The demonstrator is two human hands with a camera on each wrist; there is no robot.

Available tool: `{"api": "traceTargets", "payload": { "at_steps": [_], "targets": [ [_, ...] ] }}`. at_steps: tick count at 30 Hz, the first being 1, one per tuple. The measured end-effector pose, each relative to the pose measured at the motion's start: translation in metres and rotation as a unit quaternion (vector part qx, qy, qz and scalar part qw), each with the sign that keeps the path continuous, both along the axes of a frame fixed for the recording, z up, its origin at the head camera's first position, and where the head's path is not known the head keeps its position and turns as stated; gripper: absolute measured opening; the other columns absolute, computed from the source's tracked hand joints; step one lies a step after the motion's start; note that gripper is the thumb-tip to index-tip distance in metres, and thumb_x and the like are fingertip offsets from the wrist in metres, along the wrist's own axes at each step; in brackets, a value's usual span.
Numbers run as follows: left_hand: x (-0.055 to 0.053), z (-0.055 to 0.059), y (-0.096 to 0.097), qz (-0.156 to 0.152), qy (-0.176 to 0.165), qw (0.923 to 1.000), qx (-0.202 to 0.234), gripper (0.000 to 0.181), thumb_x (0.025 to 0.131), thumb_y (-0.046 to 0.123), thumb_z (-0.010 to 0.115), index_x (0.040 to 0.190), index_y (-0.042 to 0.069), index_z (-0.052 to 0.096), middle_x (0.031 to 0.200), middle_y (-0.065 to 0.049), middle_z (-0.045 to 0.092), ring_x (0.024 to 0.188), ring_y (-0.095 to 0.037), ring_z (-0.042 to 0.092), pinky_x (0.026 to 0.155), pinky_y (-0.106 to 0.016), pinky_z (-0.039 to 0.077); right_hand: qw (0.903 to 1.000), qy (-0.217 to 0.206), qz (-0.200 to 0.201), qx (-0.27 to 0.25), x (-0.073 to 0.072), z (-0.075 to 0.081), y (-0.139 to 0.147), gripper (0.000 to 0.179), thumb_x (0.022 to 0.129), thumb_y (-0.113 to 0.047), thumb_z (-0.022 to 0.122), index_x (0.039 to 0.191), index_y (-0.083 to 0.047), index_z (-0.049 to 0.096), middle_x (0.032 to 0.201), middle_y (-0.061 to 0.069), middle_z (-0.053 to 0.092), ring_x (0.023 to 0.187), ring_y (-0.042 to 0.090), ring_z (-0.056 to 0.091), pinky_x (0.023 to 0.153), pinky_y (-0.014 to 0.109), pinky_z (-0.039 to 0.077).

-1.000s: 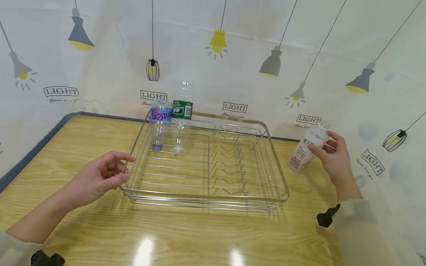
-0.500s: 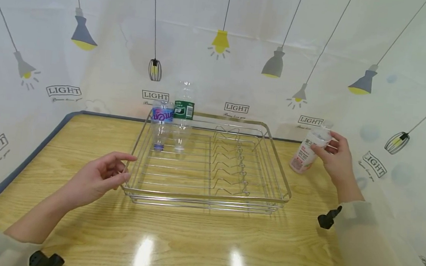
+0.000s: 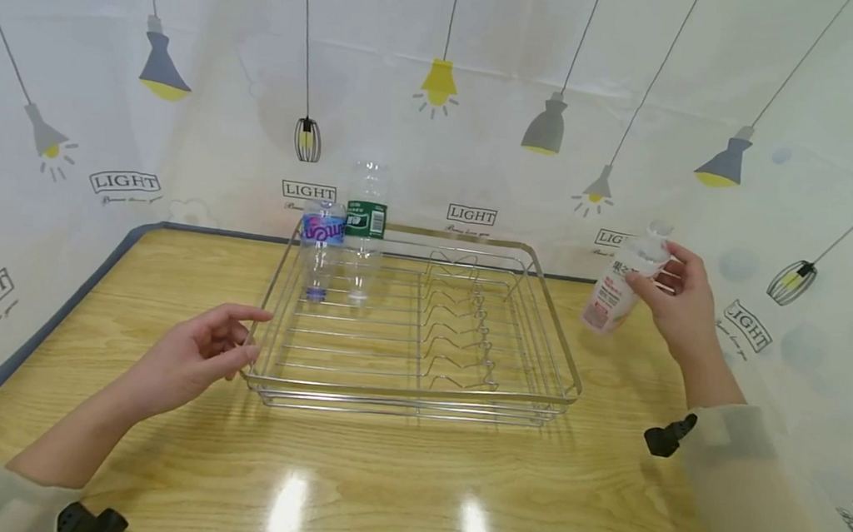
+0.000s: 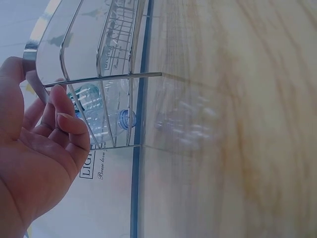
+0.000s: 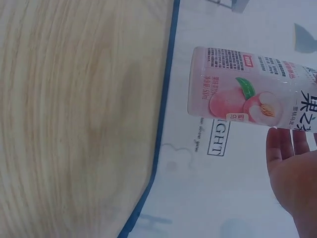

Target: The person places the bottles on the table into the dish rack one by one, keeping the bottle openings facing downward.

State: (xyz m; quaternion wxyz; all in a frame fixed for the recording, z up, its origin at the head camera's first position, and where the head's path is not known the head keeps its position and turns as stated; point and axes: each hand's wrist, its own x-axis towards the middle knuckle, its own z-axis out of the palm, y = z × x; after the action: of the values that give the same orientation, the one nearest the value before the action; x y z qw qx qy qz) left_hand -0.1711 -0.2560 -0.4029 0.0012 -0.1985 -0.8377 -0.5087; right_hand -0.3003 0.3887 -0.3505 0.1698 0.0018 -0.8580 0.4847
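My right hand [image 3: 681, 307] grips a capless peach drink bottle [image 5: 242, 94] near its top, thumb on the near side. The bottle leans, its neck up and to the right, raised over the table at right. My left hand [image 3: 190, 356] holds the left rim of a wire dish rack [image 3: 417, 391] between thumb and fingers. In the left wrist view, the left hand's lower fingers [image 4: 74, 126] curl beside the rack's wires. Upside down in the rack's back left corner stand a clear bottle with a purple-blue label [image 3: 321, 231] and a taller green-labelled bottle [image 3: 366, 221].
Wavy wire plate dividers [image 3: 459, 331] run along the rack's right half. The wooden table [image 3: 365, 478] reaches back to a dark blue edge, where a white printed cloth [image 3: 221, 100] hangs behind.
My right hand has lifted the peach drink bottle off the table, up and slightly right. The left hand stays at the rack's rim, and the two bottles in the rack have not moved.
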Motion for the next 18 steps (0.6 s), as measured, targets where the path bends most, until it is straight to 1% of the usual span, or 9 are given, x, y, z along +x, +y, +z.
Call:
{"api": "traceTargets", "payload": {
  "at_steps": [6,8,13,16,18],
  "targets": [
    [0.0,-0.001,0.001,0.0,0.001,1.0,0.003,0.043,0.111,0.012,0.065,0.153,0.006,0.056,0.097,-0.004,0.065,0.075,-0.017,0.065,0.063,-0.032,0.056,0.9987,0.039,0.026,-0.02,0.008,0.011,-0.013,0.079,0.105,-0.027,0.075,0.171,-0.022,0.032,0.133,-0.02,0.049,0.118,0.003,0.054,0.093,0.009,0.048],
    [0.0,-0.001,0.001,-0.002,0.001,1.0,0.005,0.043,0.111,0.012,0.065,0.153,0.005,0.056,0.096,-0.005,0.065,0.074,-0.016,0.064,0.062,-0.032,0.055,0.998,0.052,0.029,-0.021,0.011,0.018,-0.019,0.078,0.105,-0.026,0.076,0.171,-0.023,0.033,0.133,-0.019,0.05,0.119,0.004,0.055,0.095,0.009,0.048],
    [0.0,-0.001,0.0,-0.003,0.004,1.0,0.002,0.042,0.112,0.011,0.065,0.153,0.008,0.057,0.098,-0.007,0.066,0.074,-0.016,0.063,0.064,-0.031,0.056,0.9946,0.085,0.046,-0.038,0.018,0.034,-0.037,0.076,0.104,-0.02,0.078,0.168,-0.023,0.037,0.135,-0.015,0.053,0.121,0.007,0.057,0.096,0.01,0.049],
    [0.001,-0.001,0.0,-0.003,0.006,1.0,0.001,0.042,0.112,0.012,0.064,0.153,0.009,0.057,0.099,-0.008,0.066,0.074,-0.018,0.064,0.065,-0.031,0.057,0.9898,0.106,0.066,-0.069,0.023,0.042,-0.048,0.075,0.102,-0.013,0.079,0.166,-0.021,0.041,0.134,-0.011,0.056,0.119,0.009,0.058,0.096,0.011,0.05],
    [0.001,0.0,0.001,-0.002,0.007,1.0,0.001,0.041,0.112,0.012,0.064,0.153,0.008,0.057,0.1,-0.009,0.066,0.074,-0.018,0.064,0.065,-0.031,0.057,0.9846,0.121,0.084,-0.094,0.027,0.047,-0.057,0.073,0.1,-0.009,0.079,0.164,-0.019,0.044,0.133,-0.009,0.057,0.118,0.009,0.059,0.096,0.011,0.051]
  ]
}}
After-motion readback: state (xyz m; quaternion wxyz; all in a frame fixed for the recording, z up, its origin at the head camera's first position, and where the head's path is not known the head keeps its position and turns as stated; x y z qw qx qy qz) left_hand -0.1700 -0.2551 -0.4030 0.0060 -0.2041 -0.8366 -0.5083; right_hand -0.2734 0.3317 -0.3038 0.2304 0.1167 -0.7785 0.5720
